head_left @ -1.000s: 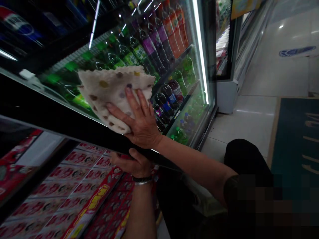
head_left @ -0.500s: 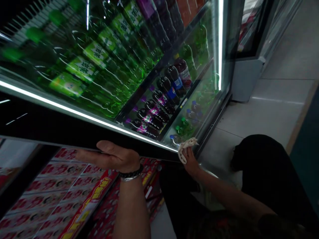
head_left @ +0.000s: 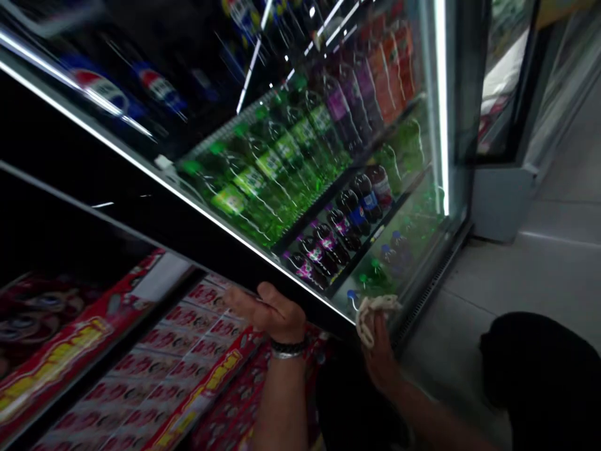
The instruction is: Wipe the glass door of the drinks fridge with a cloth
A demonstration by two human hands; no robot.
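Note:
I face a lit drinks cooler with a glass door (head_left: 328, 188). My left hand (head_left: 270, 310) grips the dark edge of the door frame, thumb on top, a bead bracelet on its wrist. My right hand (head_left: 380, 351) is closed on a bunched white spotted cloth (head_left: 373, 308) and presses it against the lower corner of the glass. Behind the glass stand rows of green bottles (head_left: 263, 169) and dark soda bottles (head_left: 342, 219).
Red printed cartons (head_left: 154, 369) fill the shelf below my left arm. Another cooler (head_left: 507, 144) stands to the right on the pale tiled floor (head_left: 539, 275). My dark-clothed knee (head_left: 544, 369) is at the lower right.
One second ago my right hand held the cloth spread flat high on the glass. It has dropped to the door's lower corner with the cloth bunched. The view has swung upward.

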